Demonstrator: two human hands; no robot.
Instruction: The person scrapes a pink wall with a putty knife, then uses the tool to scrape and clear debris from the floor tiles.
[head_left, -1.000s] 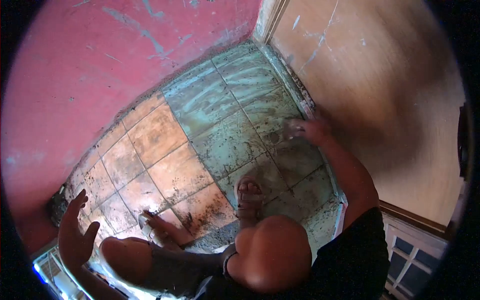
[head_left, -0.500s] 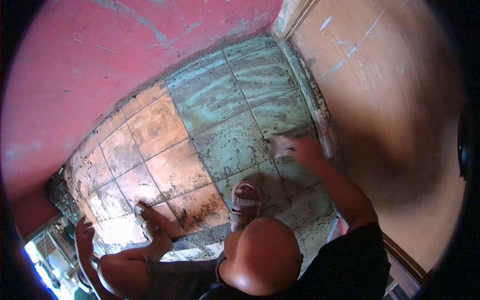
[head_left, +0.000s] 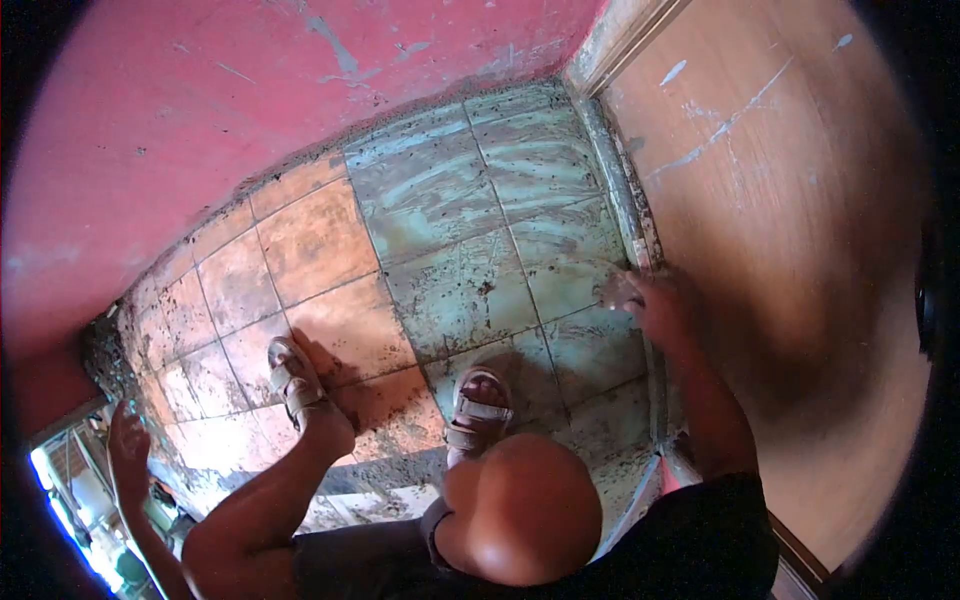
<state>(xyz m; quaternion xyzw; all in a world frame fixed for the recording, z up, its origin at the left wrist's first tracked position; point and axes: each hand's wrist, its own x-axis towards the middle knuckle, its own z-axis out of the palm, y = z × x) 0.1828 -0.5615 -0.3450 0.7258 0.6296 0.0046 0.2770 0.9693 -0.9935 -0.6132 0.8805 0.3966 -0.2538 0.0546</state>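
My right hand (head_left: 655, 300) is low over the green floor tiles (head_left: 460, 280), close to the foot of the wooden panel (head_left: 780, 230). Its fingers are bent round a small pale greyish thing (head_left: 617, 291), too blurred to name. Grey smears and dark crumbs of dirt cover the tiles around it. Away from the floor on the far left, my left hand (head_left: 128, 440) hangs with fingers apart and holds nothing.
A pink wall (head_left: 250, 100) with scraped patches meets the dirty floor. Orange tiles (head_left: 310, 240) lie left of the green ones. My sandalled left foot (head_left: 293, 380) and right foot (head_left: 482, 400) stand on the tiles. Clutter (head_left: 90, 500) shows at lower left.
My right hand has moved right across the green tiles, toward the wooden panel. My left foot has stepped forward, and my left hand has shifted left and up in view.
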